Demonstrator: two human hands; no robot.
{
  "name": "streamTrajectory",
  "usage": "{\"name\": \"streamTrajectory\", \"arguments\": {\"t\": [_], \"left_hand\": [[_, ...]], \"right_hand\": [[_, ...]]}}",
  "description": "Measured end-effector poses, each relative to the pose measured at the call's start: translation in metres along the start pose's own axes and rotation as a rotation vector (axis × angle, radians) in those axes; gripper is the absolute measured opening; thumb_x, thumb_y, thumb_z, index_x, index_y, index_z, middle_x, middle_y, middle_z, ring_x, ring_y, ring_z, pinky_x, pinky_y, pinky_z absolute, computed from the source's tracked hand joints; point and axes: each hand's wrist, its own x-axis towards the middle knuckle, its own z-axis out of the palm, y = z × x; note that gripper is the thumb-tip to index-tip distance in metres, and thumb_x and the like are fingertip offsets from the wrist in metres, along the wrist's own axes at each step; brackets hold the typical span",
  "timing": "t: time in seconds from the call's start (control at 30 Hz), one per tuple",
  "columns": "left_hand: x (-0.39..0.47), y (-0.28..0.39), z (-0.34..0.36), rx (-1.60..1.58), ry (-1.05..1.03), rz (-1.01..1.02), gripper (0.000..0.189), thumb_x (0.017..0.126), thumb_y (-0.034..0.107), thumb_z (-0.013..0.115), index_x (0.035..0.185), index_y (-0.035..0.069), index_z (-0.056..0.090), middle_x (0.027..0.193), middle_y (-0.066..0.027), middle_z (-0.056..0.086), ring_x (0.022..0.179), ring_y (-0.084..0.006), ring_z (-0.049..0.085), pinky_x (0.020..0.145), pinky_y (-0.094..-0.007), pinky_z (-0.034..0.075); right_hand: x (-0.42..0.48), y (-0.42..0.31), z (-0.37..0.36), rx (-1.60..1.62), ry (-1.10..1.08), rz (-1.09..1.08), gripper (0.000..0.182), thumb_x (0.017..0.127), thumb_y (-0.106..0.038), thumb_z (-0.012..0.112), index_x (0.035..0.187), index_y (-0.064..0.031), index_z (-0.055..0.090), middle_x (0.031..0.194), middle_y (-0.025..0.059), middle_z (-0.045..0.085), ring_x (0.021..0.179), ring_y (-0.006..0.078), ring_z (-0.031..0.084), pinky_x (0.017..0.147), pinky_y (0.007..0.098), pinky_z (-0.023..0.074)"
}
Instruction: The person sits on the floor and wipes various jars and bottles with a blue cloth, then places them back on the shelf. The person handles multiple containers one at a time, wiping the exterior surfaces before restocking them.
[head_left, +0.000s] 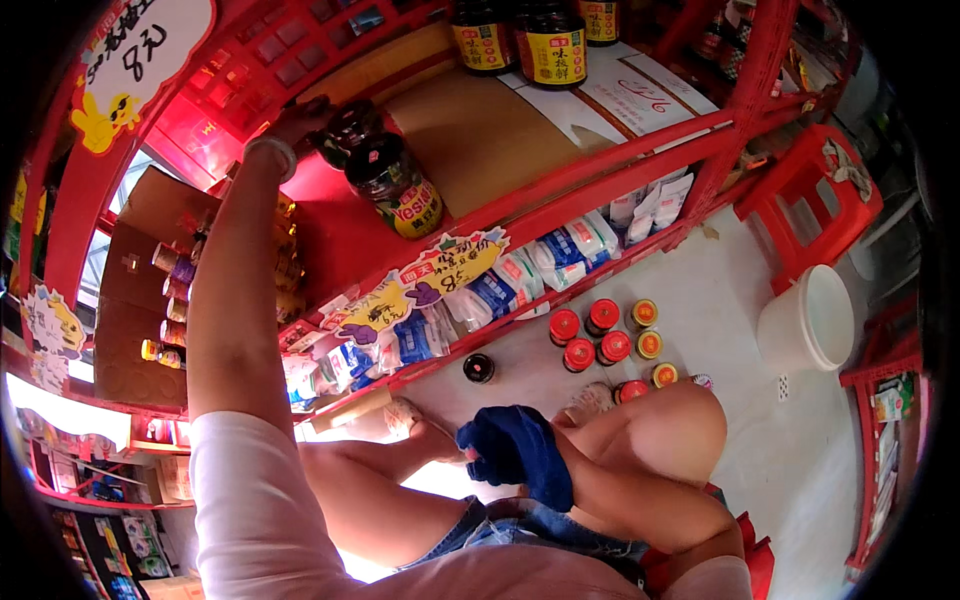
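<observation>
My left hand (304, 120), a bracelet at its wrist, reaches into the back of a red shelf (330, 240). It is in shadow beside a dark-lidded jar (354, 124); I cannot tell whether its fingers hold anything. Just in front of that jar stands a larger glass jar (397, 187) with a black lid and a yellow-green label. Low over my lap, my right hand (471, 454) grips a bunched navy blue cloth (517, 454). The cloth wraps most of that hand, and only a fingertip shows.
Dark sauce bottles (553, 52) stand on white cartons (630, 97). Plastic packets (495, 289) fill the lower shelf. Red-lidded jars (579, 352), yellow-lidded jars (649, 345) and a black-lidded jar (478, 368) are on the floor, near a white bucket (806, 319) and red stool (817, 195).
</observation>
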Motion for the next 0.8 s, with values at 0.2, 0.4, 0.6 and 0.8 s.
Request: {"name": "streamTrajectory", "arguments": {"t": [0.2, 0.4, 0.6, 0.8], "left_hand": [[0.018, 0.007, -0.001, 0.22, -0.313, 0.063, 0.063, 0.08, 0.009, 0.07, 0.137, 0.018, 0.044, 0.125, 0.002, 0.056, 0.107, -0.0145, 0.056, 0.09, -0.0335, 0.048], [0.031, 0.007, 0.003, 0.253, -0.347, 0.025, 0.068, 0.083, 0.009, 0.068, 0.143, 0.013, 0.036, 0.13, -0.0037, 0.053, 0.111, -0.0179, 0.055, 0.092, -0.0379, 0.049], [0.025, 0.013, -0.021, 0.316, -0.066, -0.087, 0.063, 0.083, 0.01, 0.068, 0.14, 0.012, 0.04, 0.125, -0.0031, 0.056, 0.107, -0.0167, 0.056, 0.088, -0.035, 0.051], [-0.119, 0.073, 0.065, 0.289, 0.482, 0.145, 0.044, 0.093, 0.018, 0.05, 0.136, 0.008, 0.043, 0.135, -0.0068, 0.05, 0.119, -0.0199, 0.05, 0.096, -0.0363, 0.043]], "right_hand": [[0.005, 0.003, -0.002, 0.021, -0.003, -0.001, 0.029, 0.094, -0.035, 0.051, 0.1, -0.0085, 0.063, 0.088, 0.0033, 0.066, 0.078, 0.016, 0.065, 0.071, 0.0289, 0.0538], [-0.004, -0.003, 0.001, -0.115, 0.062, -0.016, 0.027, 0.094, -0.035, 0.052, 0.1, -0.0107, 0.063, 0.09, 0.0019, 0.066, 0.081, 0.0146, 0.065, 0.072, 0.0285, 0.0533], [-0.003, -0.005, 0.007, -0.055, 0.053, -0.063, 0.025, 0.095, -0.034, 0.05, 0.095, -0.0116, 0.062, 0.086, 0.0006, 0.064, 0.078, 0.0118, 0.062, 0.07, 0.0262, 0.0515], [0.011, 0.014, -0.032, -0.051, -0.11, -0.292, 0.027, 0.09, -0.008, 0.058, 0.117, -0.0042, 0.056, 0.101, 0.0039, 0.062, 0.095, 0.0128, 0.061, 0.083, 0.0284, 0.0518]]}}
